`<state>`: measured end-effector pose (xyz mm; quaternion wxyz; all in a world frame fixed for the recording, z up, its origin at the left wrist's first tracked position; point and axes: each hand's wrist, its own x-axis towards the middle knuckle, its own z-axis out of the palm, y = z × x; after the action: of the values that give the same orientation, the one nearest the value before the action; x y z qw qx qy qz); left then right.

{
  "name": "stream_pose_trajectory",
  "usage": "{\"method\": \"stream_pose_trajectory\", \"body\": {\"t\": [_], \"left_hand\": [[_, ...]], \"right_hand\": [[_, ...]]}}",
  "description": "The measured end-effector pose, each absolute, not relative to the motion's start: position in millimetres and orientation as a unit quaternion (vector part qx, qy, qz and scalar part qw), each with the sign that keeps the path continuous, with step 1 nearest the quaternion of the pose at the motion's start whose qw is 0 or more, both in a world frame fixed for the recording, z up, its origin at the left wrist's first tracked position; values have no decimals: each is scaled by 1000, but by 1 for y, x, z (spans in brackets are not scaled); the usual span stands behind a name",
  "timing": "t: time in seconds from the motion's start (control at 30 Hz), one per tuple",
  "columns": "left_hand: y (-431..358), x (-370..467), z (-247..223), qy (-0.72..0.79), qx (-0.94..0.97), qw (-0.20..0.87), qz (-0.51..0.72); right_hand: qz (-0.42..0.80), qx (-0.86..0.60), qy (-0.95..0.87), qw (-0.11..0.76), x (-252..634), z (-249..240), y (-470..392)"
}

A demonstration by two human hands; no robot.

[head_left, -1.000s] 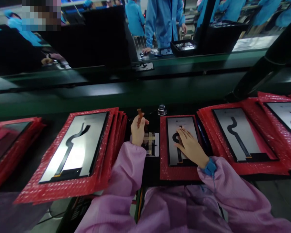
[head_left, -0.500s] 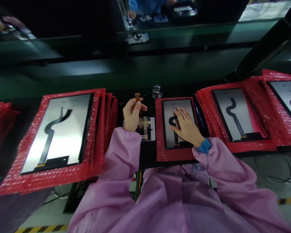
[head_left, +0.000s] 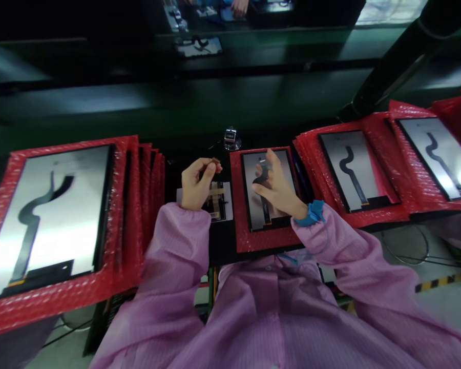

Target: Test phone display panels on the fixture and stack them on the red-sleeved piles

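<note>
My left hand (head_left: 195, 184) pinches a small brown flex connector piece (head_left: 215, 161) between thumb and fingertips, above a card with taped parts (head_left: 223, 200). My right hand (head_left: 278, 187) is over the middle display panel (head_left: 256, 218), which lies on a red bubble-wrap sheet (head_left: 244, 241). The upper end of the panel's black flex cable (head_left: 262, 177) is among my right fingers; fingertips show behind it, and the index finger points up. The lower end of the cable stays joined to the panel's bottom edge.
Stacked red bubble-wrap sleeves with a display panel (head_left: 61, 205) on top stand at left; more panels (head_left: 355, 169) lie on sleeves at right. A small metal tally counter (head_left: 230, 137) sits behind the card. A blue pen (head_left: 300, 171) lies beside the middle panel. Another person's hand (head_left: 239, 7) shows across the bench.
My right hand has lifted from lying flat on the panel and now has the flex cable's end among its fingers. The brown piece in my left hand has tilted. The view has shifted right.
</note>
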<state>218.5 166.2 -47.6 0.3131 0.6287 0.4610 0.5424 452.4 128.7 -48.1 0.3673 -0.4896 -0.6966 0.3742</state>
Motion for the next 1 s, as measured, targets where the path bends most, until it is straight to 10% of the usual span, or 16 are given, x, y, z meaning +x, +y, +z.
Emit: {"method": "stream_pose_trajectory", "body": {"t": [0.43, 1.0], "left_hand": [[170, 217, -48, 416, 825, 183, 337], [162, 215, -45, 375, 877, 202, 221]], "right_hand": [[452, -397, -702, 381, 448, -56, 146], [241, -310, -884, 254, 441, -58, 155]]}}
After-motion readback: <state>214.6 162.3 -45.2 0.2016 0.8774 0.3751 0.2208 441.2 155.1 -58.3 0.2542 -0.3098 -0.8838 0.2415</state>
